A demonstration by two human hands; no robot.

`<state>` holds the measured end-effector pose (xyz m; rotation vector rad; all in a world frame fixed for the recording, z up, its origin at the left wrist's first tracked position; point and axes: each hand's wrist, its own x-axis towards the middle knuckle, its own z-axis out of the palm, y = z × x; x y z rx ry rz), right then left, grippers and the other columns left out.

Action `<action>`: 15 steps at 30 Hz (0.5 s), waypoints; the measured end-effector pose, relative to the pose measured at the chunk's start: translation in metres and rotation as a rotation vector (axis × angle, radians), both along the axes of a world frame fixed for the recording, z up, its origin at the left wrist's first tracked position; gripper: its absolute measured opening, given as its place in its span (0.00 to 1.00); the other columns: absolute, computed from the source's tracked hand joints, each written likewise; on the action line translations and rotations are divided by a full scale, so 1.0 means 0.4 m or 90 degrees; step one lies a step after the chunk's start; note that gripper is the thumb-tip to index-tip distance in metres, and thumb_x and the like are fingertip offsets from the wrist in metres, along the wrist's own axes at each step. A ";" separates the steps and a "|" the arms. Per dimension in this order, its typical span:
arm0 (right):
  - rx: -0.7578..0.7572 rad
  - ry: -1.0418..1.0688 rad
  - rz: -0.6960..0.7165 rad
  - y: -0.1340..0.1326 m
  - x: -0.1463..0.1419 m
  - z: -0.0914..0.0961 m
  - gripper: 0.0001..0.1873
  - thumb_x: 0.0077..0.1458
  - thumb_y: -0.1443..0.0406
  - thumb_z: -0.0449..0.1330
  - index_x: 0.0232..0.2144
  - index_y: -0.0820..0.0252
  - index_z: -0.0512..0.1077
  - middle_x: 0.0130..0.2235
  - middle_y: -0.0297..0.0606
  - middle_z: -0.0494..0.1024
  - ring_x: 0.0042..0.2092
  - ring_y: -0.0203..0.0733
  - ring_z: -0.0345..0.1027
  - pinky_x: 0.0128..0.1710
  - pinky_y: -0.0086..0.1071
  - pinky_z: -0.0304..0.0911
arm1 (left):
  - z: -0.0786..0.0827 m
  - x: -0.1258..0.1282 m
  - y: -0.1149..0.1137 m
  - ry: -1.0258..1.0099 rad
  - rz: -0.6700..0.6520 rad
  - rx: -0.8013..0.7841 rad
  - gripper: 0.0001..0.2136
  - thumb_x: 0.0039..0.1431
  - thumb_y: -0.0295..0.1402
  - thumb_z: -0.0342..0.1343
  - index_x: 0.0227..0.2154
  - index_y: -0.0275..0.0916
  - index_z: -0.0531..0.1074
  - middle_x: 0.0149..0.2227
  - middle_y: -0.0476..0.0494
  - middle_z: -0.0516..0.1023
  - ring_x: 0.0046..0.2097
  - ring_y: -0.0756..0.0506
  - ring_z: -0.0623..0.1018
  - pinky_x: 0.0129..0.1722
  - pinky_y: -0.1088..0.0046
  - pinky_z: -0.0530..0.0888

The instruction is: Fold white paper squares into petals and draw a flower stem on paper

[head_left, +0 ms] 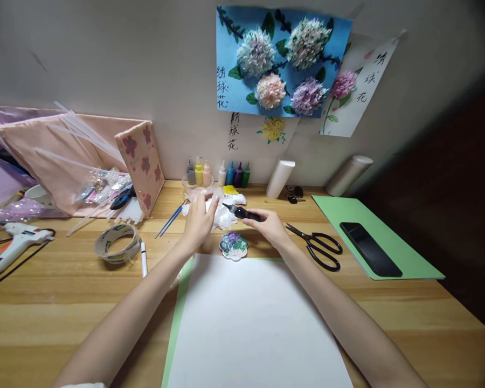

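My right hand (269,226) grips a small black paint bottle (246,213) lying nearly level, its narrow nozzle pointing left. My left hand (200,221) is at the crumpled white tissues (225,216), thumb and fingers apart; the far fingertips are partly hidden. Just below the bottle sits a flower-shaped paint palette (233,246) smeared with purple and green. In front of both arms a large white sheet of paper (258,323) lies on a green board.
Several paint bottles (230,175) and a clear bowl (197,182) stand by the wall. Black scissors (319,248) and a phone (369,249) lie right. Left are blue brushes (171,218), a tape roll (117,245), a white pen (144,260), a glue gun (18,242) and a pink box (139,167).
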<state>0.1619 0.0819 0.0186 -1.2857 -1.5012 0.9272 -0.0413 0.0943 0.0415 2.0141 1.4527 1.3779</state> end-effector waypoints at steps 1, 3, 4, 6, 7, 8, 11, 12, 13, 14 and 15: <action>-0.009 0.033 -0.007 0.002 -0.003 -0.007 0.22 0.38 0.59 0.68 0.38 0.62 0.78 0.40 0.43 0.80 0.41 0.49 0.73 0.47 0.43 0.64 | -0.020 0.009 0.005 -0.027 -0.002 -0.038 0.15 0.62 0.41 0.46 0.44 0.36 0.68 0.46 0.37 0.72 0.51 0.41 0.70 0.53 0.61 0.63; -0.039 0.120 -0.006 0.005 -0.010 -0.019 0.23 0.36 0.58 0.69 0.37 0.62 0.78 0.38 0.42 0.81 0.38 0.46 0.73 0.46 0.42 0.65 | -0.060 0.038 0.011 -0.091 -0.036 -0.119 0.15 0.61 0.41 0.48 0.41 0.35 0.70 0.44 0.37 0.74 0.50 0.41 0.71 0.53 0.60 0.64; -0.061 0.170 0.000 0.006 -0.014 -0.023 0.23 0.35 0.58 0.69 0.37 0.62 0.78 0.36 0.41 0.81 0.36 0.44 0.73 0.45 0.42 0.66 | -0.078 0.058 0.012 -0.124 -0.088 -0.165 0.14 0.60 0.41 0.49 0.39 0.35 0.71 0.42 0.38 0.75 0.48 0.41 0.72 0.52 0.60 0.65; -0.107 0.267 0.010 0.005 -0.022 -0.028 0.23 0.33 0.57 0.71 0.35 0.61 0.79 0.33 0.38 0.81 0.33 0.41 0.73 0.42 0.39 0.68 | -0.102 0.102 0.012 -0.205 -0.197 -0.243 0.15 0.57 0.42 0.52 0.36 0.34 0.72 0.38 0.39 0.77 0.45 0.42 0.74 0.49 0.62 0.68; -0.127 0.309 0.012 0.004 -0.025 -0.028 0.23 0.31 0.58 0.71 0.33 0.61 0.79 0.32 0.38 0.80 0.32 0.40 0.73 0.41 0.38 0.68 | -0.108 0.122 0.013 -0.252 -0.222 -0.264 0.15 0.56 0.43 0.52 0.36 0.34 0.72 0.38 0.39 0.77 0.44 0.42 0.74 0.48 0.63 0.69; -0.141 0.345 0.013 0.004 -0.027 -0.028 0.22 0.30 0.58 0.72 0.32 0.60 0.80 0.32 0.37 0.80 0.32 0.39 0.72 0.40 0.37 0.69 | -0.110 0.140 0.015 -0.295 -0.239 -0.280 0.16 0.56 0.44 0.53 0.36 0.34 0.72 0.38 0.39 0.77 0.44 0.42 0.75 0.47 0.64 0.69; -0.167 0.419 0.023 0.005 -0.028 -0.026 0.19 0.30 0.59 0.72 0.29 0.60 0.80 0.30 0.36 0.80 0.31 0.36 0.71 0.39 0.33 0.69 | -0.102 0.175 0.027 -0.374 -0.250 -0.321 0.16 0.54 0.44 0.54 0.36 0.33 0.71 0.38 0.39 0.76 0.43 0.44 0.74 0.44 0.67 0.71; -0.172 0.436 0.026 0.006 -0.027 -0.026 0.19 0.30 0.59 0.72 0.29 0.59 0.80 0.30 0.35 0.79 0.30 0.35 0.71 0.39 0.32 0.69 | -0.097 0.182 0.033 -0.381 -0.249 -0.332 0.16 0.54 0.43 0.55 0.36 0.33 0.71 0.38 0.40 0.76 0.42 0.45 0.74 0.43 0.69 0.71; -0.175 0.450 0.027 0.008 -0.025 -0.027 0.18 0.30 0.59 0.72 0.28 0.59 0.80 0.29 0.35 0.79 0.30 0.34 0.71 0.39 0.31 0.69 | -0.093 0.186 0.040 -0.382 -0.246 -0.340 0.16 0.54 0.43 0.55 0.36 0.33 0.70 0.37 0.41 0.75 0.40 0.46 0.74 0.41 0.70 0.71; -0.176 0.463 0.025 0.011 -0.023 -0.029 0.18 0.30 0.59 0.72 0.28 0.59 0.80 0.29 0.34 0.79 0.29 0.34 0.70 0.38 0.31 0.69 | -0.089 0.190 0.047 -0.380 -0.243 -0.343 0.15 0.53 0.42 0.56 0.35 0.33 0.70 0.35 0.42 0.75 0.39 0.47 0.74 0.39 0.71 0.71; -0.175 0.474 0.021 0.014 -0.021 -0.031 0.17 0.30 0.59 0.72 0.27 0.59 0.80 0.28 0.34 0.79 0.29 0.33 0.70 0.38 0.30 0.70 | -0.085 0.193 0.054 -0.376 -0.241 -0.342 0.15 0.53 0.42 0.56 0.34 0.33 0.70 0.33 0.43 0.75 0.37 0.47 0.74 0.38 0.72 0.71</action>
